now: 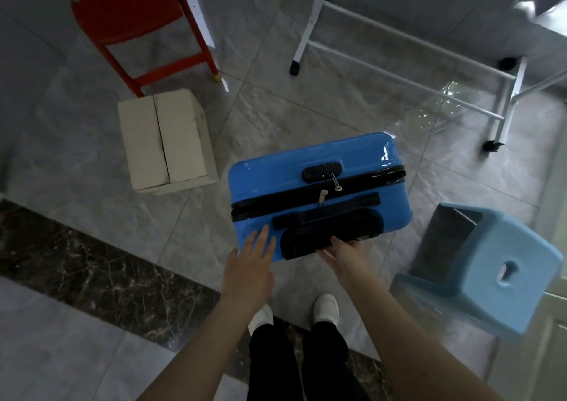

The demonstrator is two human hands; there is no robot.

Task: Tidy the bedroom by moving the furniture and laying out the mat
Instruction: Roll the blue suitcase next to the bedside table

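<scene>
While right hand [345,252] clamped on glossy blue suitcase [319,186] handle, left hand [251,262] open, fingers spread.

Suitcase [319,192] central on floor [276,100], upright. Box [167,141] to its left, near; chair [138,23] behind box. Stool [481,272] to its right (tipped on its side). Frame [399,51] behind, well apart. Both feet [325,307] before suitcase.

I note a glossy hard-plastic blue suitcase [319,186], matt cardboard box [165,143], smooth plastic stool [497,265], painted metal frame [399,72], polished stone-look floor tiles [276,100].
</scene>
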